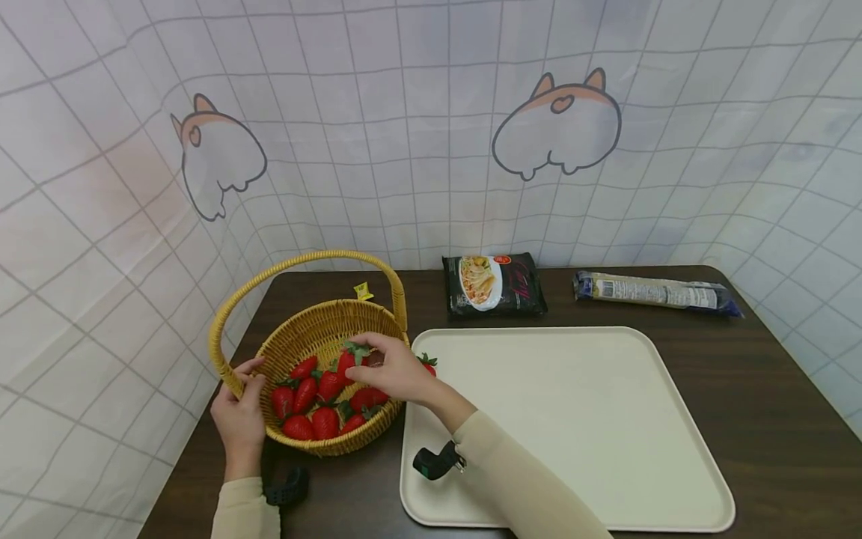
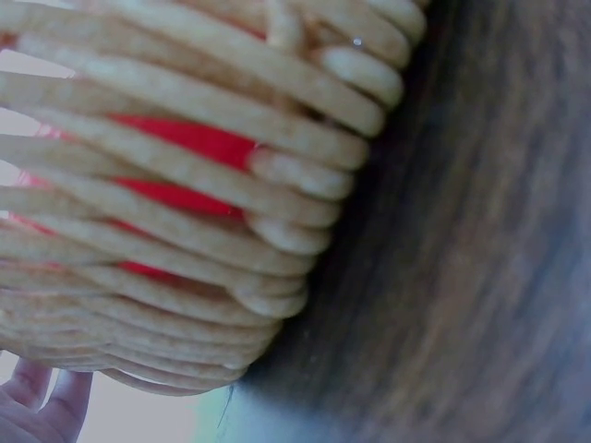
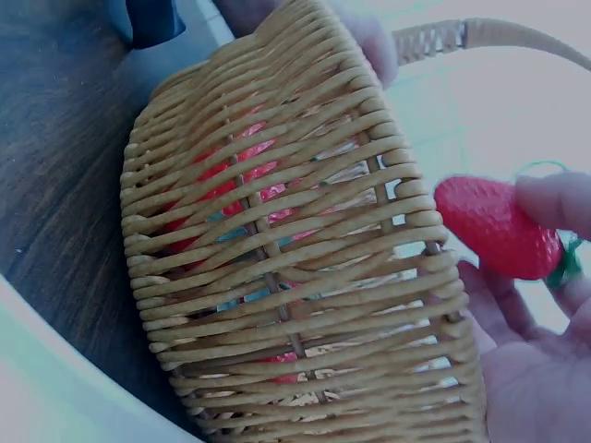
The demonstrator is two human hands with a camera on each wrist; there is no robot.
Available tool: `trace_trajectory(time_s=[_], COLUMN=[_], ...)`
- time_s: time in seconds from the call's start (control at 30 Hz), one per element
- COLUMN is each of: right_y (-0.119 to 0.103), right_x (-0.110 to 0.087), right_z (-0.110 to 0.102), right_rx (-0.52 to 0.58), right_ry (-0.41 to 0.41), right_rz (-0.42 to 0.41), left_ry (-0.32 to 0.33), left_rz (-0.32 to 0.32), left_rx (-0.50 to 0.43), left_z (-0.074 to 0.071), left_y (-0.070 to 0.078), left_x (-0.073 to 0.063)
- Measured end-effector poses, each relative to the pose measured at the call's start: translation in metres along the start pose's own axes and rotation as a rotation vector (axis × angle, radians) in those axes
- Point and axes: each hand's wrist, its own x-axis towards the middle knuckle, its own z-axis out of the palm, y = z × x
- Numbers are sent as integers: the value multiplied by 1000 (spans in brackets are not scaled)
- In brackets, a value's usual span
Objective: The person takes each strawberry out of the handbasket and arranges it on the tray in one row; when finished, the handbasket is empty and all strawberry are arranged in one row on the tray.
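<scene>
At the mouth of the basket (image 1: 330, 448), the right hand (image 1: 400, 370) pinches a strawberry (image 1: 346, 364); other berries (image 1: 326, 424) lie inside. On the basket's left side, the left hand (image 1: 241, 421) grips it.

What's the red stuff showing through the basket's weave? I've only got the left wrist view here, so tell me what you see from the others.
Observer: Strawberries, a cluster of them lying in the basket.
Operator: Okay. What's the right hand doing?
Observer: It's pinching one strawberry between thumb and fingers.
Operator: And what sits beside the basket, on the person's right?
Observer: A white tray, lying flat on the table.
</scene>
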Motion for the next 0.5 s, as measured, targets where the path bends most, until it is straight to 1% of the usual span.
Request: trace_trajectory(time_s=[0.1,0.2,0.37,0.5], right_y=[0,-3,-6,-4], right_x=[-7,-14,-26,-33], right_z=[-4,-9,-17,-28], right_rx=[0,27,154,241], right_ry=[68,104,146,191], right_rz=[9,14,53,79], left_ry=[1,0,0,-2], left_rz=[-5,-6,-5,-8], left_rx=[-5,-4,-4,-7], left_z=[0,0,0,0], left_y=[1,2,2,2], left_x=[0,-1,0,-1])
